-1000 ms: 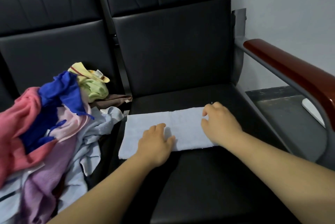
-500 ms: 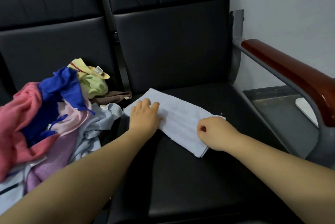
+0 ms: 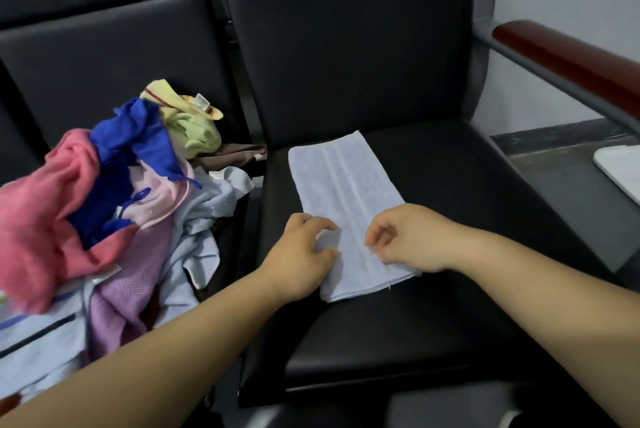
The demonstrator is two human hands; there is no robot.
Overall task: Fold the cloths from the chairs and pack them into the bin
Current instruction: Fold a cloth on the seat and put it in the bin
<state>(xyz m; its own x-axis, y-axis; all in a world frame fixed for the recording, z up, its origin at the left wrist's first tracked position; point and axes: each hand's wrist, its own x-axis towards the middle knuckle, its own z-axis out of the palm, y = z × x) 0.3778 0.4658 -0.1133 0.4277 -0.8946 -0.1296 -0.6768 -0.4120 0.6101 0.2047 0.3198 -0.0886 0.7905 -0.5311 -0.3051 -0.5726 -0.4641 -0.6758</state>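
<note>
Head view: the light-blue cloth [image 3: 346,199] lies flat on the black chair seat [image 3: 433,306], folded into a long narrow strip. The strip occupies the left half of the seat. Its far end sits near the seat's rear edge, and its near end is about midway toward the seat's front edge. Lengthwise crease lines run down the centre of the strip.

Hand positions and grip:
- The left hand [image 3: 304,254] is at the strip's near left edge. Thumb and fingers are curled and pinch a small raised fold of the cloth.
- The right hand [image 3: 405,237] is at the strip's near right edge. The fingers are curled, thumb and fingertips are closed on the fabric, and the heel of the hand rests on the near right corner.
- A narrow band of cloth is exposed between the two hands.

Surroundings, referenced to the seat:
- Left of the seat, a pile of loose cloths [image 3: 114,202] lies on the adjoining chair [image 3: 104,56]. It holds pink, royal blue, yellow-green, lilac and pale blue pieces. The pile reaches the gap beside the seat but does not touch the strip.
- Right of the seat, a wood-topped armrest [image 3: 568,60] sits on a grey bar.
- Beyond the armrest, a white object [image 3: 620,167] is cut off by the frame edge, and I cannot tell what it is.
</note>
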